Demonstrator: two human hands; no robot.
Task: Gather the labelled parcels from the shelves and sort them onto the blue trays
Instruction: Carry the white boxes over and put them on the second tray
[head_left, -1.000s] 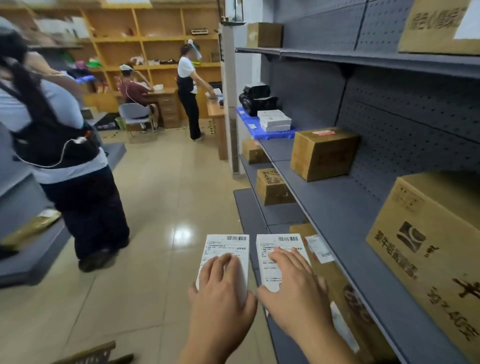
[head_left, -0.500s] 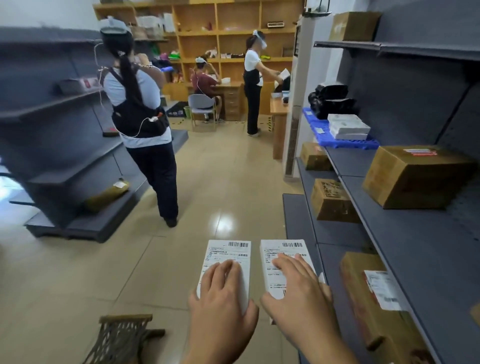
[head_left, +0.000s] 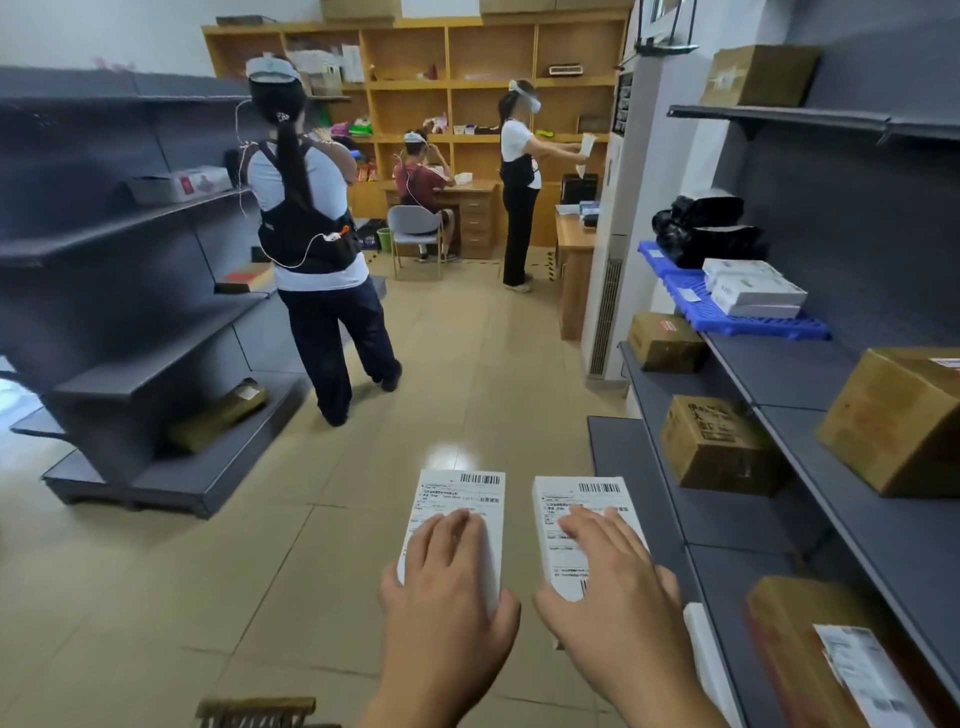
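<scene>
Low in the frame's centre, my left hand (head_left: 448, 587) grips one labelled white parcel (head_left: 456, 525), fingers curled over its top; my right hand (head_left: 610, 592) grips a second parcel (head_left: 576, 530) just beside it, both above the floor. At right, a blue tray (head_left: 753, 322) on the grey shelf (head_left: 810, 379) carries white boxes (head_left: 753, 288).
</scene>
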